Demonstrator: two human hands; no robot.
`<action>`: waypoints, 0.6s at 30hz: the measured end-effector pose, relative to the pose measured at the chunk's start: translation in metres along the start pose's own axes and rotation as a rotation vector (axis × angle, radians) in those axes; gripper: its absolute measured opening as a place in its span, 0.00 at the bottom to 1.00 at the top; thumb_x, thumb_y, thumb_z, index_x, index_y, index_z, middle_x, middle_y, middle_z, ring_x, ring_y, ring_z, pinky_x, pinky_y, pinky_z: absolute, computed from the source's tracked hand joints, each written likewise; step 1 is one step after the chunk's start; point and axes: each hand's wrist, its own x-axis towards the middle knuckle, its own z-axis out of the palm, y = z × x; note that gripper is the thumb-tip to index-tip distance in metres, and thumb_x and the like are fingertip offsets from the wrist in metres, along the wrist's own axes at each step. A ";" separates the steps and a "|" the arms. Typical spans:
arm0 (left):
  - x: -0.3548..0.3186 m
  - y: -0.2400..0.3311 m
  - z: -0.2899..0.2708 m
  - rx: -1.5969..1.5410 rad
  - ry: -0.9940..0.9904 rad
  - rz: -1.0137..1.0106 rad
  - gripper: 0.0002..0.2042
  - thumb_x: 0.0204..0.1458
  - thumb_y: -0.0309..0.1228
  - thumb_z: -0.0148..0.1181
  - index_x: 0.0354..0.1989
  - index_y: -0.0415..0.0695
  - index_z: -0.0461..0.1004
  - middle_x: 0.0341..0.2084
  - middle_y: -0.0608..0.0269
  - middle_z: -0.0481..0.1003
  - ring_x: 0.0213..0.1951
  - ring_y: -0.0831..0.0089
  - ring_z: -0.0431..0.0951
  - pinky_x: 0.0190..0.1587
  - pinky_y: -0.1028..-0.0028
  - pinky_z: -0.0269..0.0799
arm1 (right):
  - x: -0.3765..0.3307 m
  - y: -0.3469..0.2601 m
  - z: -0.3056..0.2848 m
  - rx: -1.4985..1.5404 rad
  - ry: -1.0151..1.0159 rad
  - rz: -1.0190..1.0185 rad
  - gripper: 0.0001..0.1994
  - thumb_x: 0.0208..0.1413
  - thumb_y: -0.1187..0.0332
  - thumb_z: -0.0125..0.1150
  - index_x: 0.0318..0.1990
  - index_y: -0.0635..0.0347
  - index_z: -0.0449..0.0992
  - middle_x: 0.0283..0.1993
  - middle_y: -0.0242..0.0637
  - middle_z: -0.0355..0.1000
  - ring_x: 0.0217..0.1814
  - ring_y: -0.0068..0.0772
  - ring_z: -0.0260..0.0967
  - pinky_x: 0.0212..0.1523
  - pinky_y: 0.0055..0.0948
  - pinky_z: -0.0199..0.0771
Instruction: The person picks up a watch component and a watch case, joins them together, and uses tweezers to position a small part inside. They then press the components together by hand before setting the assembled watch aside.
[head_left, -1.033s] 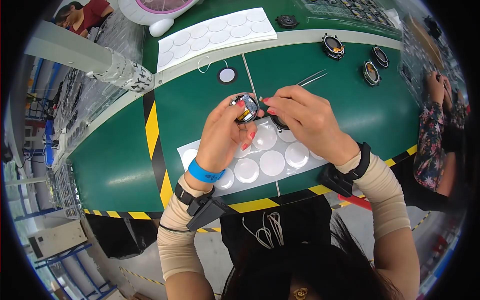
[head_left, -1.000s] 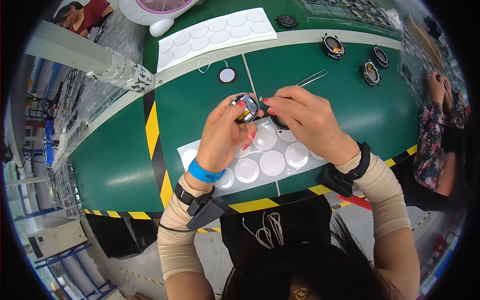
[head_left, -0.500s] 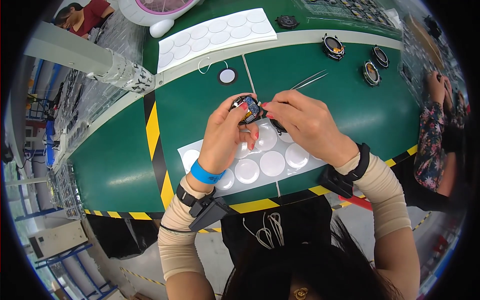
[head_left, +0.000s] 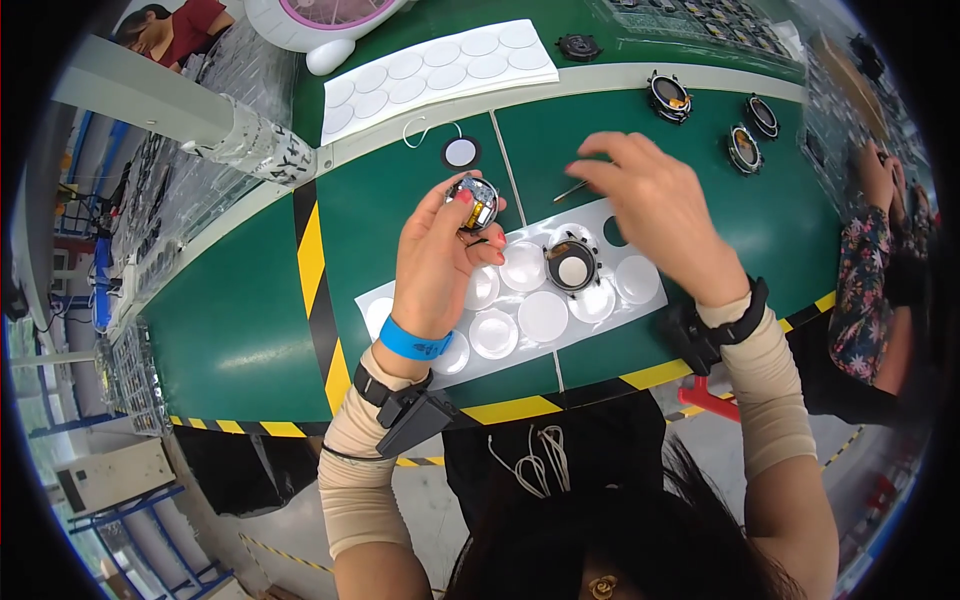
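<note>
My left hand (head_left: 432, 245) holds a small round watch module (head_left: 482, 200) upright, its blue circuit board and yellow parts facing me and the thumb over its edge. My right hand (head_left: 655, 195) is over the tweezers (head_left: 569, 192), thumb and forefinger slightly apart; only one end of the tweezers shows, the rest being hidden. Between my hands, a black watch case (head_left: 572, 266) with a pale round centre lies on a sheet of round white stickers (head_left: 545, 316).
Beyond my hands lies a black-rimmed white disc (head_left: 461, 152) by a white cord loop (head_left: 425, 130). Several watch cases (head_left: 668, 97) are at far right. Another sticker sheet (head_left: 440, 75) and a white-pink fan (head_left: 335, 10) stand behind. A co-worker's hand (head_left: 878, 175) is at right.
My right hand has left the module and moved right and away, over the tweezers. The left hand has drawn slightly left with the module, and the watch case on the sheet is now uncovered.
</note>
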 end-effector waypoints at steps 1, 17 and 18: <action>0.001 -0.001 0.001 0.004 0.000 -0.003 0.13 0.56 0.28 0.43 0.48 0.37 0.63 0.34 0.52 0.71 0.26 0.73 0.73 0.27 0.77 0.73 | -0.004 0.010 0.000 -0.112 -0.038 0.021 0.12 0.36 0.77 0.59 0.34 0.60 0.75 0.35 0.37 0.69 0.33 0.36 0.67 0.31 0.30 0.68; -0.001 -0.001 0.004 -0.021 0.024 0.049 0.08 0.54 0.24 0.47 0.40 0.34 0.61 0.36 0.48 0.72 0.41 0.60 0.76 0.42 0.69 0.76 | -0.002 -0.024 0.003 1.106 0.320 0.298 0.08 0.49 0.83 0.52 0.37 0.70 0.73 0.40 0.44 0.70 0.38 0.34 0.71 0.38 0.27 0.74; -0.002 0.000 0.005 -0.040 0.011 0.044 0.08 0.54 0.24 0.47 0.40 0.34 0.61 0.37 0.48 0.72 0.41 0.60 0.76 0.42 0.69 0.76 | -0.003 -0.026 0.005 1.023 0.276 0.287 0.08 0.49 0.83 0.53 0.37 0.70 0.73 0.40 0.44 0.70 0.39 0.35 0.71 0.38 0.28 0.74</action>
